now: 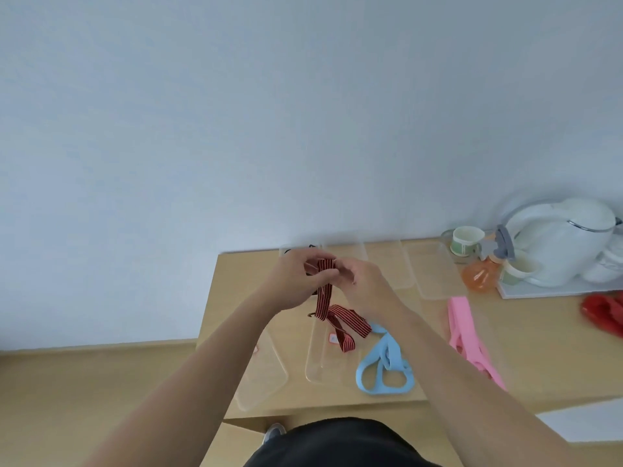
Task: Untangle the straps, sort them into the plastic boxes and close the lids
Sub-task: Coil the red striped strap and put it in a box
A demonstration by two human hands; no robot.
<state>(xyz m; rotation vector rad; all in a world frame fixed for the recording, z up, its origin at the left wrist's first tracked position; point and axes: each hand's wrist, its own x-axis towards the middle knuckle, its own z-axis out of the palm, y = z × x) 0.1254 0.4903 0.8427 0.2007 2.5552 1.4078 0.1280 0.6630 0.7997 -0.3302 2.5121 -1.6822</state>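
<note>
L hand (294, 281) + R hand (364, 286) pinch strap (324, 299) | red-black stripes, twisted, dangling

Striped strap (325, 294), centre frame: ribbed woven cloth, matt. The blue strap (387, 352) and pink strap (459, 315), lower right, look like soft matt cloth too. Boxes (317, 369): clear smooth plastic, slight gloss. Table (526, 348): pale wood-look, matt. Kettle (566, 251), right edge: glossy white plastic, shiny metal rim.

striped red strap (324, 298) in grip of left hand (296, 279) and right hand (362, 284) above table (532, 338)
</note>
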